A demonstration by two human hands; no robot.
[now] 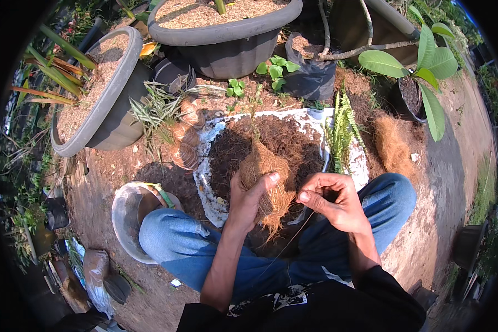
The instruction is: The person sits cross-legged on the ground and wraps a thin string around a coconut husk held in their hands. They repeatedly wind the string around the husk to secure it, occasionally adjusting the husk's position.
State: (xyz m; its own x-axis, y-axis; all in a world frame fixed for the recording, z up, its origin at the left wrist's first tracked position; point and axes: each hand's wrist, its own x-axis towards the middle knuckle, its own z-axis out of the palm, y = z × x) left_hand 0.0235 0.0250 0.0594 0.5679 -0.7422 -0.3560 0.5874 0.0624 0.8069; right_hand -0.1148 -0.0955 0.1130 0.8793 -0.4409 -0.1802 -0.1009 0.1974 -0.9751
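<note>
My left hand (249, 197) grips a ball of coconut fibre (269, 166) from its left side, thumb on top, with a small plant stem rising from its upper end. Loose fibres hang from the ball's lower tip. To the right of it, my right hand (334, 201) pinches a thin thread (294, 236) between thumb and fingers; the thread trails down over my lap. Beneath both hands lies dark soil mixed with fibre (228, 145) on a white sack (203, 174). Wrapped fibre balls (184, 153) with leafy plants stand in a row left of the sack.
A clear plastic bucket (122, 220) stands by my left knee. Large grey pots (228, 37) line the far side. A fern (341, 137) lies on the sack's right edge, with loose coconut fibre (392, 143) beyond. A potted leafy plant (413, 95) stands far right.
</note>
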